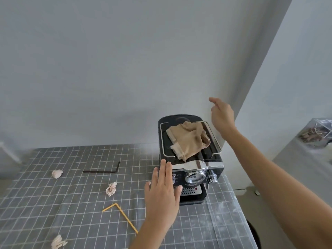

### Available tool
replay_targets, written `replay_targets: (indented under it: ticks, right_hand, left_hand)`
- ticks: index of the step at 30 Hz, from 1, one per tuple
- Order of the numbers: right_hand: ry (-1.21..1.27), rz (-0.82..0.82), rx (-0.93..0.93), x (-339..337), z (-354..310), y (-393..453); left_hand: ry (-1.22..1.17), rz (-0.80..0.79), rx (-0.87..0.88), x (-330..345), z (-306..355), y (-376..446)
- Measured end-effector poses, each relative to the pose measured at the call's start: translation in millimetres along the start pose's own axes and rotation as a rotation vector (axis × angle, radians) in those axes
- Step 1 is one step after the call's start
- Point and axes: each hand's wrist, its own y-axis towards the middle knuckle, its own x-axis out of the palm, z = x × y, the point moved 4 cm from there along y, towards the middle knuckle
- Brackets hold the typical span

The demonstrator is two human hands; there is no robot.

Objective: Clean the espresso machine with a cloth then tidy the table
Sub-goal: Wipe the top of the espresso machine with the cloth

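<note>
A black and chrome espresso machine (197, 175) stands at the table's far right corner against the wall. A crumpled tan cloth (186, 141) lies on its top tray. My left hand (162, 193) is flat with straight fingers at the machine's front left corner, fingertips by the chrome band. My right hand (221, 115) hovers above and behind the machine's right side, fingers relaxed, holding nothing and apart from the cloth.
The table (71, 203) has a grey grid-pattern cover. On it lie three crumpled paper wads (57, 173) (111, 189) (57, 242), a bent black straw (102, 170) and a bent yellow straw (122, 215). A clear box of clutter (316, 133) sits at right.
</note>
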Motion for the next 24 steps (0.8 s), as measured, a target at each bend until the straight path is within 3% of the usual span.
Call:
replay_targets:
  ticks: [2, 4, 5, 7, 13, 19, 24]
  right_hand:
    - [-0.125, -0.073, -0.187, 20, -7, -13]
    - [-0.433, -0.339, -0.319, 60, 3, -29]
    - [-0.601, -0.431, -0.331, 78, 17, -36]
    - [-0.755, -0.469, -0.297, 99, 39, -37]
    - [-0.774, -0.408, -0.183, 121, 34, -1]
    - [-0.655, -0.508, -0.378, 83, 42, -62]
    - [-0.703, -0.516, -0.314, 89, 45, -34]
  left_hand:
    - [0.008, -0.017, -0.014, 1, 0, 0]
    - [0.011, -0.019, -0.015, 1, 1, 0]
    - [0.009, -0.015, -0.016, 0, 1, 1]
    - [0.006, -0.019, -0.016, 0, 1, 1]
    - [0.009, -0.014, 0.007, 2, 2, 1]
    - [0.009, -0.027, 0.003, 2, 1, -1]
    - [0.032, -0.028, 0.02, 2, 1, 1]
